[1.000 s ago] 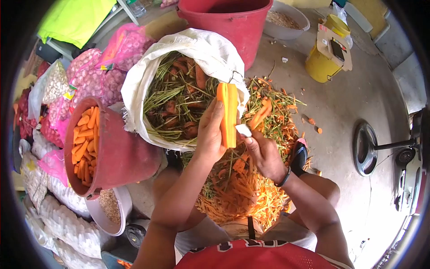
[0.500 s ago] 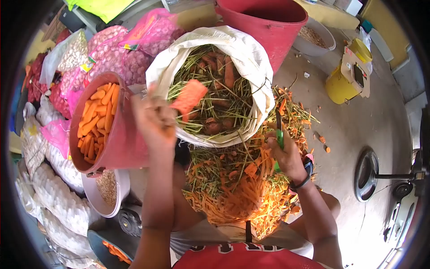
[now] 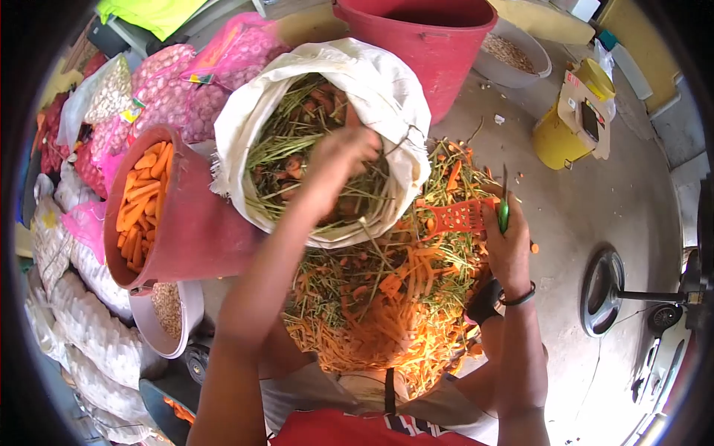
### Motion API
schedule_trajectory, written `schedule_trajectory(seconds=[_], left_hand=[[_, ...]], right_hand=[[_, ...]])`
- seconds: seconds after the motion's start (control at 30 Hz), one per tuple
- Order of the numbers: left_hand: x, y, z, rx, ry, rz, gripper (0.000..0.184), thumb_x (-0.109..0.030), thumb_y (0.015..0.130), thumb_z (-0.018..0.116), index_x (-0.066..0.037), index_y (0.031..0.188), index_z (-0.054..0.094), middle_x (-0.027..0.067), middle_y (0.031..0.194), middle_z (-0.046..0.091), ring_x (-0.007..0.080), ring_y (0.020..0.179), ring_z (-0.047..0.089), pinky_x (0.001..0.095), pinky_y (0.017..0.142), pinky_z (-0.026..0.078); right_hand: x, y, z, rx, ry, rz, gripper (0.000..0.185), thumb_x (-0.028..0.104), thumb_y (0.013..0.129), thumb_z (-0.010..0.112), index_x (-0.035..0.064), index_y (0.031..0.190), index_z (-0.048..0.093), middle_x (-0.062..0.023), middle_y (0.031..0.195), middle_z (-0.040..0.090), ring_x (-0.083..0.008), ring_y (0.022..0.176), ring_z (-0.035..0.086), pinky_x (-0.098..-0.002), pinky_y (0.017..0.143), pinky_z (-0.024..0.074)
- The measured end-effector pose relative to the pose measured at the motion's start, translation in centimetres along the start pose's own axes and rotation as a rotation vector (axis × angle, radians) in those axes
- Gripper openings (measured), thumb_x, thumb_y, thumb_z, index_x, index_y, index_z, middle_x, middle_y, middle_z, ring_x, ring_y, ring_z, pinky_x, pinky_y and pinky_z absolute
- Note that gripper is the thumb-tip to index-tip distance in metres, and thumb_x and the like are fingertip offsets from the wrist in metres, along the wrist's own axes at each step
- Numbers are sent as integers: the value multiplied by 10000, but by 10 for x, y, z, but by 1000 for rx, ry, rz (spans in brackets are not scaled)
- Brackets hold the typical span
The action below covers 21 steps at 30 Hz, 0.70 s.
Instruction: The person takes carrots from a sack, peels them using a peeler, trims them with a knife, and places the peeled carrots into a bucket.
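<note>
1. Left hand [image 3: 346, 152]: it is over the mouth of the sack, among the stalks and carrots. The fingers are bent and blurred, so I cannot tell whether they grip anything.
2. Right hand [image 3: 508, 241]: the fingers are closed around a knife [image 3: 503, 215] with a green handle, its blade pointing up and away from the person. The same hand also holds a slotted orange tool [image 3: 457, 217], which sticks out to the left over the peelings. A dark band [image 3: 518, 297] circles the wrist.
3. Unpeeled carrots [image 3: 294, 165] lie inside the sack, mixed with green stalks [image 3: 275, 152]. One carrot [image 3: 352, 116] shows just beyond the left hand's fingers.
4. The white sack [image 3: 398, 78] stands open in front of the person, its edge rolled outward.
5. A heap of peelings [image 3: 394, 327] and stalk bits covers the floor between the person's legs and spreads along the right side of the sack.
6. Left of the sack, a red bucket [image 3: 204, 230] holds peeled carrots [image 3: 141, 204]. A pale bowl [image 3: 192, 327] sits just beside it, nearer the person.
7. Behind the sack stands a second, larger bucket [image 3: 428, 56], also red, with a grey bowl [image 3: 532, 70] near it.
8. Farther right is a yellow pail [image 3: 552, 145] with a piece of cardboard [image 3: 574, 97] on it. Pink net bags [image 3: 167, 108] are piled at the far left.
</note>
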<state>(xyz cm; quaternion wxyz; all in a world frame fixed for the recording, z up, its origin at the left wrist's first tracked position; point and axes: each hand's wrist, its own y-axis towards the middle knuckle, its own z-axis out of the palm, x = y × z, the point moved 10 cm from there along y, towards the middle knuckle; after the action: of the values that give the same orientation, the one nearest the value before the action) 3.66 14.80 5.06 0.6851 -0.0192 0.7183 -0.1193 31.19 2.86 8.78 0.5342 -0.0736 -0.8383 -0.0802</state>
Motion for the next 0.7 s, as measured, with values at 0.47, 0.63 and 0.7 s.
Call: schedule_trajectory(seconds=[0.47,0.63,0.7], left_hand=[[42,90,-69,-76,161,-135,462,-299,891,698,-45,1256,575,111,1080,674,189,932,668,364,838,537],[2,-37,-79,-113,-341,178,439,-158,953,629,-49,1343,458,100,1234,582,213,1147,598,387,952,532],[1,-73,-60,-183,-533,269,401,-127,959,620,-64,1319,453,103,1249,560,230,1194,571,414,991,533]], right_hand=[[-11,-16,-16,205,-121,-105,234,104,921,616,57,1150,633,-190,911,694,-344,816,693,-391,707,524],[-10,-30,-6,286,-172,-160,303,142,905,648,32,1187,633,-220,862,695,-331,751,704,-397,675,536],[-6,-41,8,289,-156,-218,309,153,899,660,25,1179,637,-222,864,699,-320,731,705,-401,665,539]])
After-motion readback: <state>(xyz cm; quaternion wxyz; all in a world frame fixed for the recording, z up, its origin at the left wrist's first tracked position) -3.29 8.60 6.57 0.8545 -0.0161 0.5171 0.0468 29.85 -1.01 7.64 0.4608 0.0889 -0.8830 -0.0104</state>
